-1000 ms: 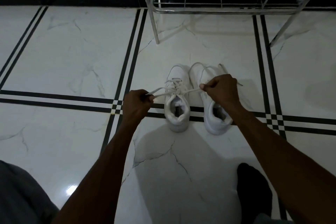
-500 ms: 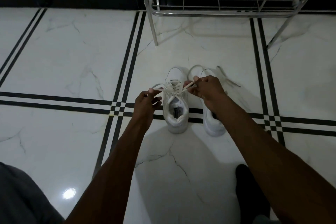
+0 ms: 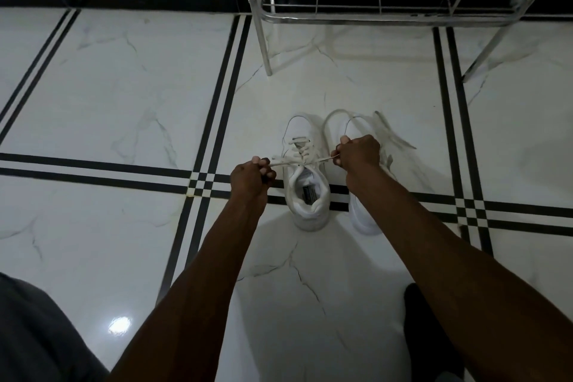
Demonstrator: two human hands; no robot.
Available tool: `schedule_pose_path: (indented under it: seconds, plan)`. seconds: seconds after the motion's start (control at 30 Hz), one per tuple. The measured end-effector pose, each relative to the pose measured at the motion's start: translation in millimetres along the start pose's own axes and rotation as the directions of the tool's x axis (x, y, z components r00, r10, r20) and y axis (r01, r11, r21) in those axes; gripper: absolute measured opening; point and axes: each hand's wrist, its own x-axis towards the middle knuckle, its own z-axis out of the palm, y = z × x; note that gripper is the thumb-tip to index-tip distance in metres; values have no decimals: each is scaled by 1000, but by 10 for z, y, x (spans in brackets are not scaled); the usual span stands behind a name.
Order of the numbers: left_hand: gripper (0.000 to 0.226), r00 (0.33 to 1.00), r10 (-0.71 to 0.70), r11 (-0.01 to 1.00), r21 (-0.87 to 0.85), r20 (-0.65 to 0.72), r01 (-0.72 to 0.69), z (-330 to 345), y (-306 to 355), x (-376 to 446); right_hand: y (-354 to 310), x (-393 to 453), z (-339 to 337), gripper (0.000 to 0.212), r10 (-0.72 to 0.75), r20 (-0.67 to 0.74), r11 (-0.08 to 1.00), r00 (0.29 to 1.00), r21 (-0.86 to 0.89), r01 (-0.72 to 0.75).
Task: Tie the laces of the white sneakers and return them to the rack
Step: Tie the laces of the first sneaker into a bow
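Note:
Two white sneakers stand side by side on the marble floor, toes pointing away from me. The left sneaker (image 3: pixel 305 195) has its laces (image 3: pixel 299 160) stretched sideways across the tongue. My left hand (image 3: pixel 251 178) grips one lace end to the shoe's left. My right hand (image 3: pixel 359 153) grips the other end over the right sneaker (image 3: pixel 364 217), hiding much of that shoe. A loose lace (image 3: pixel 395 136) of the right sneaker trails on the floor. The metal shoe rack (image 3: pixel 356 17) stands beyond the shoes.
The rack's legs (image 3: pixel 266 49) rest on the white tiles with black stripes (image 3: pixel 214 130). A black skirting runs along the far wall. My dark-socked foot (image 3: pixel 431 329) is at lower right and grey clothing (image 3: pixel 37 335) at lower left.
My hands came together over the left sneaker half a second ago, then pulled apart again, drawing the lace ends taut sideways. The view shifted slightly downward.

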Motion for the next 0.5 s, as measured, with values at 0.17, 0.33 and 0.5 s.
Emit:
schedule_pose_path:
  seconds: [0.17, 0.33, 0.5]
  plan:
    - [27, 999, 17, 997, 80, 38, -20, -64, -9, -7, 25, -31, -13, 21, -120, -9, 985, 993, -126, 118]
    - [17, 947, 304, 838, 446, 98, -315, -181, 50, -67, -133, -126, -187, 28, -268, 263, 931, 927, -177, 319]
    - [59, 732, 415, 245, 709, 540, -662, -171, 85, 20, -240, -115, -343, 42, -566, 567, 486, 598, -357, 798]
